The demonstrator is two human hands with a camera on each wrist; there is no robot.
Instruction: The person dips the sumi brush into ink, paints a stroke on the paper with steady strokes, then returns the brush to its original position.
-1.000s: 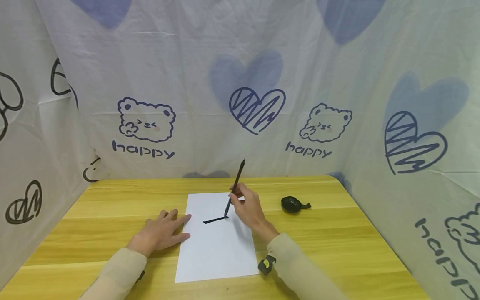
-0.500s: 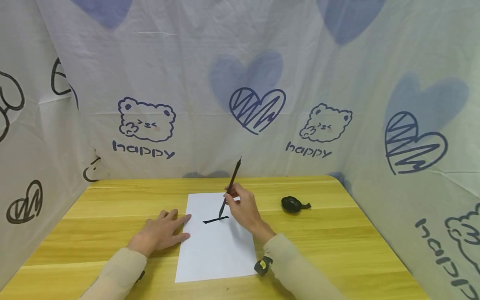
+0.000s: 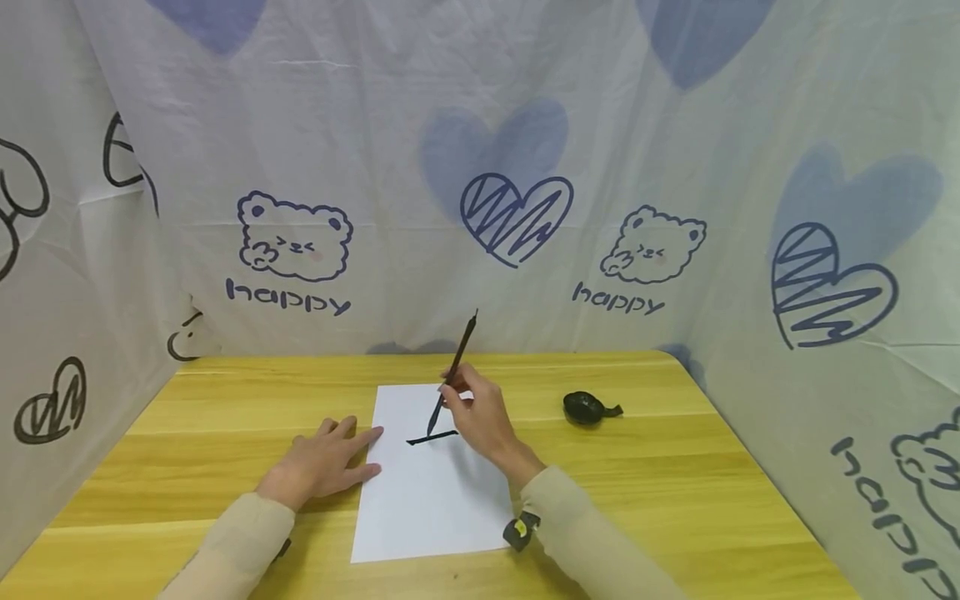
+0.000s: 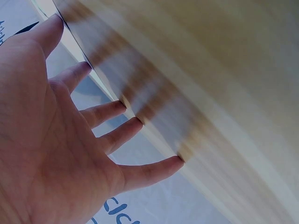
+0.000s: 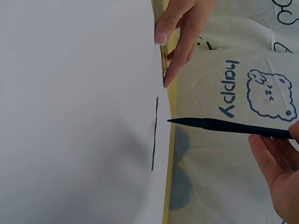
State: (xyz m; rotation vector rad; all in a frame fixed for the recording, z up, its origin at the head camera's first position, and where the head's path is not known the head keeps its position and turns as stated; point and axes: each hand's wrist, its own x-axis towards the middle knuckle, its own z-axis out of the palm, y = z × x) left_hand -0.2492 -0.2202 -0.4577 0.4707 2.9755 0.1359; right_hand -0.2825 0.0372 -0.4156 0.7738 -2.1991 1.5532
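Note:
A dark writing brush [image 3: 456, 362] is pinched in my right hand [image 3: 483, 417], its handle slanting up and to the right. In the right wrist view the pointed tip of the brush [image 5: 205, 123] hovers apart from a single black stroke [image 5: 155, 135]. That stroke runs across the upper half of a white sheet of paper [image 3: 427, 508]. On the sheet's left edge rest the thumb and forefinger of my left hand [image 3: 318, 462]. Its fingers are spread and fairly straight in the left wrist view, fingertips touching down on the wooden table and paper edge.
A small black pan-shaped dish [image 3: 583, 408] with a short handle stands right of the paper on the wooden table [image 3: 660, 500]. White cloth [image 3: 405, 275] printed with hearts and bears hangs behind and along both sides.
My right hand has moved left with the brush, from the stroke's right end to above its middle. The left hand keeps its place on the paper's edge.

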